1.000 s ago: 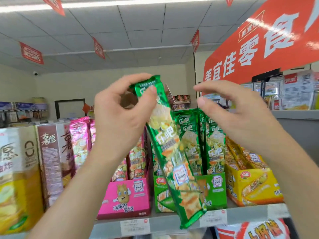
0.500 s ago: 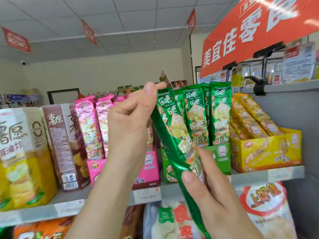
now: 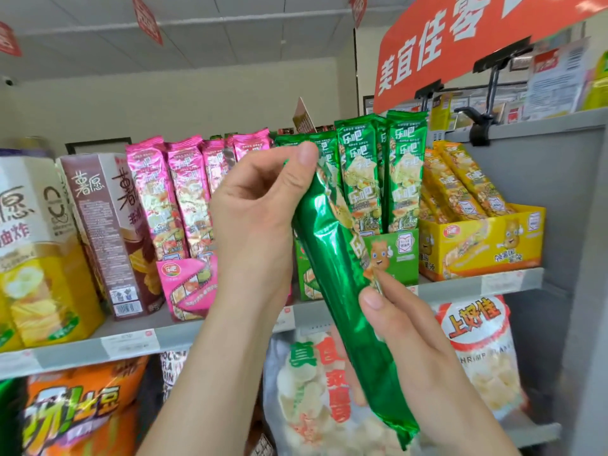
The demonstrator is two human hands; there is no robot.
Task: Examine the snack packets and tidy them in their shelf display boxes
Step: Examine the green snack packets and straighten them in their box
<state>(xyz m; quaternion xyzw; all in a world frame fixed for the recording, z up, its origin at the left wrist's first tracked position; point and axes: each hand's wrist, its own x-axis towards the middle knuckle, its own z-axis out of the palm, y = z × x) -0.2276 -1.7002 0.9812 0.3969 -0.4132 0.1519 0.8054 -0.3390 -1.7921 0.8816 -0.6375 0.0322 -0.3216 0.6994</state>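
Up at centre frame, pinched the top seal of the green packet [image 3: 332, 278] between left hand [image 3: 253, 218] thumb and fingertips; lower down, nipped its right edge with right hand [image 3: 404, 327] thumb and forefinger. Held it tilted in front of the green display box [image 3: 394, 255]. Probably light, crinkly, slick foil with breakable crisps inside, so best gripped gently at the sealed ends. Reached up with both forearms from the bottom of frame.
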